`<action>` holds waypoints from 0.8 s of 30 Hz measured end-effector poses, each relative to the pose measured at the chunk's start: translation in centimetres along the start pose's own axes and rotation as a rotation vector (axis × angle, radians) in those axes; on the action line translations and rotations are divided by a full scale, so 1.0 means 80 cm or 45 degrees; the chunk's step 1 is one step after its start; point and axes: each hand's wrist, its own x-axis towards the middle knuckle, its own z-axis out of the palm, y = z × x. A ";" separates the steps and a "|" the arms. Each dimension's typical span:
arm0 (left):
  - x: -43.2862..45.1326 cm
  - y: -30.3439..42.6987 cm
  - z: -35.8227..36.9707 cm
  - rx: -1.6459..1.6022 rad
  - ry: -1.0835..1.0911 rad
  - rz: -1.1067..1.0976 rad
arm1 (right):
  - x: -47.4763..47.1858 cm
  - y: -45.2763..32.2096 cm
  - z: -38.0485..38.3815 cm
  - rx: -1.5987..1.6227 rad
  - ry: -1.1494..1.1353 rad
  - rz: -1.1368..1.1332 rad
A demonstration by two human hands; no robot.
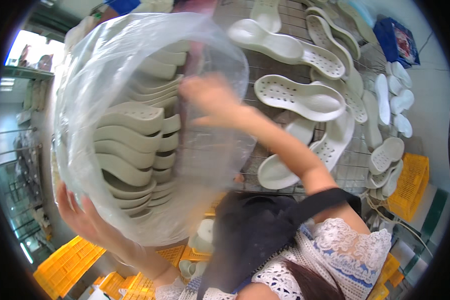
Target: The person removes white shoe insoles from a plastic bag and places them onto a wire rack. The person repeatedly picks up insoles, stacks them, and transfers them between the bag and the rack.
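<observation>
A large clear plastic bag (108, 41) stands open before me, its mouth turned towards my right side. Inside, pale grey-green moulded shoe soles (129, 137) lie stacked in two columns; some show small holes in the top face. My left hand (80, 219) rests against the lower left outside of the bag with its fingers spread. At the mouth of the bag, my right hand (213, 99) is blurred by motion, thumb apart from the fingers. Whether it pinches the plastic film is unclear. Part of the stack is veiled by the film.
On a wire-mesh rack (247, 146) to the right lie several loose soles (300, 97). Yellow plastic crates (69, 264) stand below on the left, and another yellow crate (408, 185) on the right. A blue bag (395, 41) is at the upper right.
</observation>
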 end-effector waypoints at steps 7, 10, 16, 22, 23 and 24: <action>-0.186 0.051 0.268 -1.675 -1.369 -1.972 | -0.202 0.172 -0.053 -0.291 -0.056 0.242; -0.223 0.034 0.310 -2.090 -1.352 -2.232 | -0.281 0.129 -0.027 -0.056 0.182 0.228; -0.234 0.073 0.325 -1.283 -1.782 -1.947 | -0.479 0.129 -0.012 0.298 0.955 1.934; -0.244 0.083 0.350 -0.881 -1.934 -1.313 | -0.489 0.064 -0.030 1.151 0.837 1.532; -0.248 0.077 0.337 -0.949 -1.929 -1.137 | -0.479 0.052 -0.027 1.447 0.678 1.363; -0.249 0.071 0.319 -1.011 -1.902 -1.158 | -0.469 0.050 -0.021 1.155 0.541 1.267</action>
